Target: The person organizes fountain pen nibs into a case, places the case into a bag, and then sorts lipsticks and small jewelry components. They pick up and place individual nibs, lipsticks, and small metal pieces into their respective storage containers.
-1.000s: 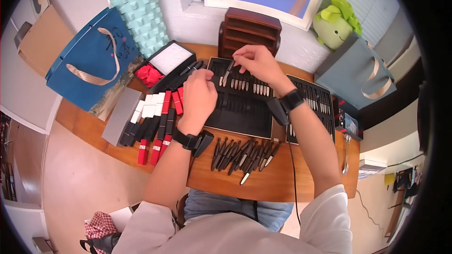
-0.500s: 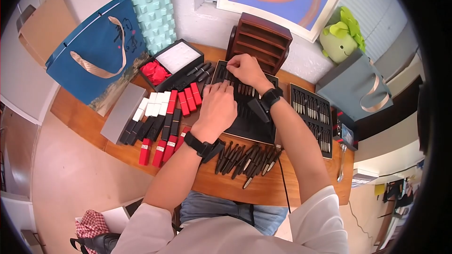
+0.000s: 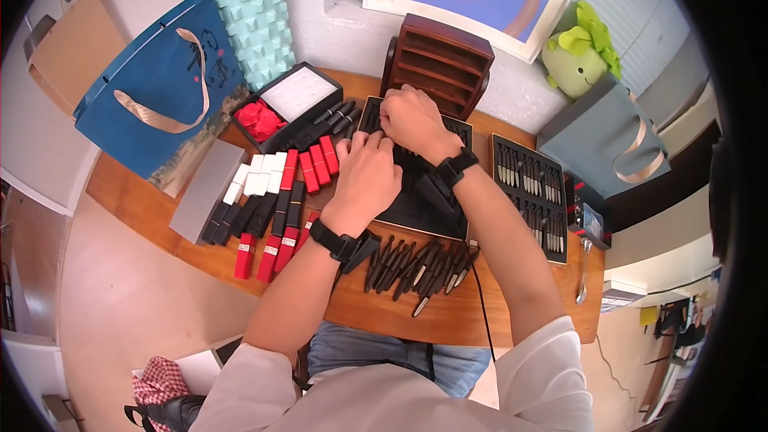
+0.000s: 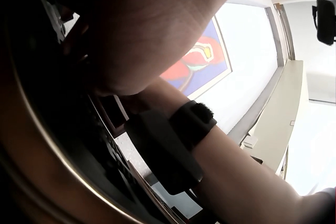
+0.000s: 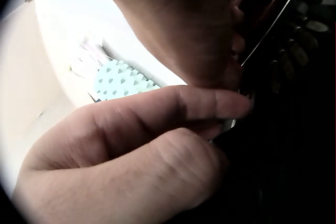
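A black slotted tray [image 3: 420,212] lies in the middle of the table in the head view. My right hand [image 3: 418,124] bends over its far left part, fingertips down at the slots; what lies under them is hidden. Beside it my left hand [image 3: 368,180] reaches over the tray's left side with fingers mostly straight. In the right wrist view the left hand's index finger [image 5: 215,103] stretches out above its thumb [image 5: 194,161]. Just in front of the tray is a pile of slim dark pieces with pale ends [image 3: 424,268].
A second slotted tray [image 3: 528,198] filled with such pieces lies to the right. Behind stands a wooden rack [image 3: 440,68]. Small red, black and white boxes [image 3: 264,212] and an open box [image 3: 300,100] crowd the left side, near a blue paper bag [image 3: 152,88].
One second ago the right hand pinched a slim dark piece above the tray; now its fingers are down at the far left slots. The left hand has come rightward over the tray.
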Tool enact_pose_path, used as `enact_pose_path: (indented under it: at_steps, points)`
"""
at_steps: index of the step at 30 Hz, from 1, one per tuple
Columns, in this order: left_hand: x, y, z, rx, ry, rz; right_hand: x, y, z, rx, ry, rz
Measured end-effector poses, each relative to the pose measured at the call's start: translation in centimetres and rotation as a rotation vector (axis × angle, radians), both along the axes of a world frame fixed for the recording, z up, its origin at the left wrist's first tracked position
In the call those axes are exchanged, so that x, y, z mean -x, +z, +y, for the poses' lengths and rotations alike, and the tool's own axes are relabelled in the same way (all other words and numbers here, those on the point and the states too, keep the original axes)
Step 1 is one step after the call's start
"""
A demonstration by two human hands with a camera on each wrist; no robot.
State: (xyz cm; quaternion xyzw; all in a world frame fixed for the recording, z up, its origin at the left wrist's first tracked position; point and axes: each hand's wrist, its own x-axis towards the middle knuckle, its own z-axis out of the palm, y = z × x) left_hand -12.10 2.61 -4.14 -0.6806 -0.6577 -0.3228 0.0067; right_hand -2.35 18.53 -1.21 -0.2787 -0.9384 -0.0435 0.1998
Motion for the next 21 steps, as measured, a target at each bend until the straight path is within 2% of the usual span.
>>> enact_pose_path:
  at_steps: [4,9,13,15,18,21]
  points:
    - [0.1,0.3,0.1,-0.006,0.022,0.044,-0.1,0.3,0.0,-0.051,0.025,-0.032]
    - [0.4,0.0,0.1,-0.046,0.041,0.103,-1.2,0.9,0.2,0.131,0.051,-0.017]
    - [0.3,0.3,0.3,-0.077,0.047,0.056,-3.4,1.1,0.0,0.15,0.075,0.021]
    - [0.2,-0.2,0.2,-0.087,0.06,0.042,-5.1,2.4,-2.2,0.212,0.068,0.264]
    - [0.1,-0.2,0.5,-0.166,0.056,-0.009,-9.7,6.0,-7.1,0.383,0.088,0.211]
    - [-0.4,0.7,0.3,-0.19,0.081,-0.107,-15.6,6.8,-10.0,0.585,0.093,0.082]
